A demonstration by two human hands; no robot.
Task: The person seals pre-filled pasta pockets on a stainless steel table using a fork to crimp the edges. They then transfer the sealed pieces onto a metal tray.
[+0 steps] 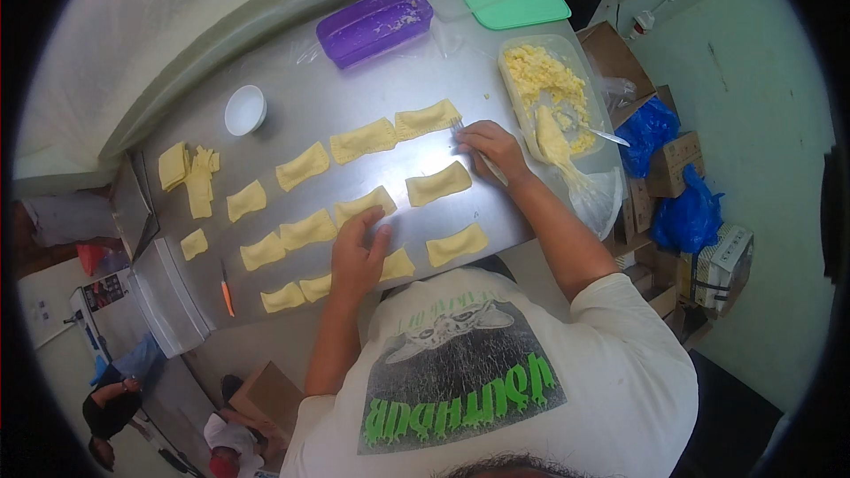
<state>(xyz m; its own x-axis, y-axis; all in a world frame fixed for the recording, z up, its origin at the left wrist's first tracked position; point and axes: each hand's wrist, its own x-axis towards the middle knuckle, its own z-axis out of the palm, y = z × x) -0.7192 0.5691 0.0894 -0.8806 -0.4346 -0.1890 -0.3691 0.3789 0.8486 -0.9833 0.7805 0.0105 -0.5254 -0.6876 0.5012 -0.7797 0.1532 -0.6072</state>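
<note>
My right hand point(491, 149) holds a fork point(493, 169), its tines at the right end of a filled pastry rectangle point(427, 119) in the far row. Crimp marks line the edges of that pastry and of its neighbour point(362, 141). My left hand point(358, 252) has its fingertips at a middle-row pastry point(362, 204), with the thumb held apart. It partly covers the near row, where one pastry point(398, 264) shows beside the thumb. Two more pastries, one middle-row point(438, 184) and one near-row point(457, 245), lie below my right hand.
A plastic tub point(591, 79) of crumbly yellow filling holds a spoon point(604, 136) and a filled piping bag point(552, 136). A white bowl point(245, 110), purple container point(375, 25), green lid point(514, 0), dough strips point(200, 182) and an orange-handled knife point(227, 295) are on the metal table point(299, 99).
</note>
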